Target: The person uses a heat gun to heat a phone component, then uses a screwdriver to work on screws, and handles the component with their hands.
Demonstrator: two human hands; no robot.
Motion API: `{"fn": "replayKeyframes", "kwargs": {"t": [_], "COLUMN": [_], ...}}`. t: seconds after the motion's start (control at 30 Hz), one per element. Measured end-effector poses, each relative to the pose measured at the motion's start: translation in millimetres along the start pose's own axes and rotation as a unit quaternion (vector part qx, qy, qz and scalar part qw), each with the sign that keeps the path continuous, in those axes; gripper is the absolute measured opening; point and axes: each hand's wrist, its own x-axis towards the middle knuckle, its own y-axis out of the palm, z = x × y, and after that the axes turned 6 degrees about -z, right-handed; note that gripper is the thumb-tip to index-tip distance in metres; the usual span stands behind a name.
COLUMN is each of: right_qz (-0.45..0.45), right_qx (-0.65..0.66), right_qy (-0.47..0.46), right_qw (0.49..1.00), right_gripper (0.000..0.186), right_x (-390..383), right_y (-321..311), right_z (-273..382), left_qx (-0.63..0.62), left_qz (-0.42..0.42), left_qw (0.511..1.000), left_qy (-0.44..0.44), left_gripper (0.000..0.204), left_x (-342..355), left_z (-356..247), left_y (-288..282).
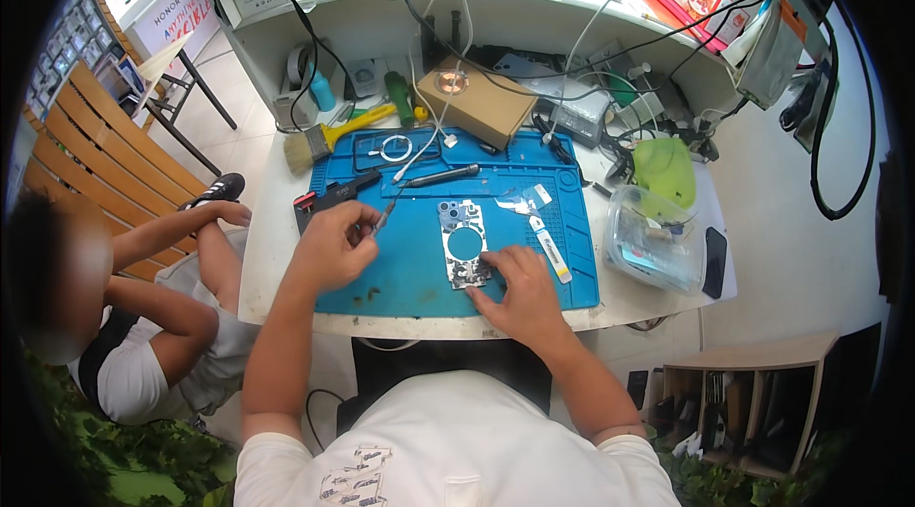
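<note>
A phone back plate (456,275) with a camera cluster at its upper left and a large round opening lies on the blue work mat (400,269). My right hand (522,295) steadies its lower right corner, with thumb and fingertips against the edges. Left of the plate, my left hand (335,245) is closed in a pinch on a thin, pointed tool (385,218), whose exact kind is unclear. Beyond that hand lies a black gun-shaped tool (340,196). A dark pen-shaped tool (441,176) rests farther back. Beside the plate is a white-and-yellow tube (551,250).
A yellow-handled brush (329,138) and cardboard box (486,107) stand behind. A clear plastic container (653,245) and a black phone (714,262) are at right. White cables (432,140) hang over the mat. Another person (157,316) sits at left.
</note>
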Motion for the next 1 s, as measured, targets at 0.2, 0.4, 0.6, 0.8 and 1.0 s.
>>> {"fn": "replayKeyframes", "kwargs": {"t": [0.2,0.4,0.6,0.8,1.0], "right_qz": [-0.018,0.0,-0.037,-0.147,-0.48], "right_qx": [0.022,0.005,0.032,0.042,0.142], "right_qy": [-0.021,-0.033,-0.021,-0.022,-0.112], "right_qw": [0.999,0.999,0.999,0.988,0.858], "right_gripper": [0.048,0.046,0.034,0.016,0.043], "right_x": [7.2,11.6,14.4,42.3,131.1], "right_y": [28.2,27.6,-0.4,-114.4,-320.0], "right_z": [5.4,11.0,7.3,25.9,-31.3], "left_qx": [-0.108,-0.329,-0.567,-0.262,-0.084], "left_qz": [0.002,0.011,0.08,-0.138,-0.191], "left_qw": [0.994,0.943,0.819,0.952,0.958], "left_qy": [-0.025,-0.055,-0.031,0.071,0.199], "left_gripper": [0.028,0.04,0.063,0.026,0.021], "left_x": [-29.1,-42.8,-33.4,-29.1,-4.4], "left_z": [3.9,-2.8,15.1,39.9,11.2], "left_y": [17.0,16.5,13.5,35.6,63.9]}}
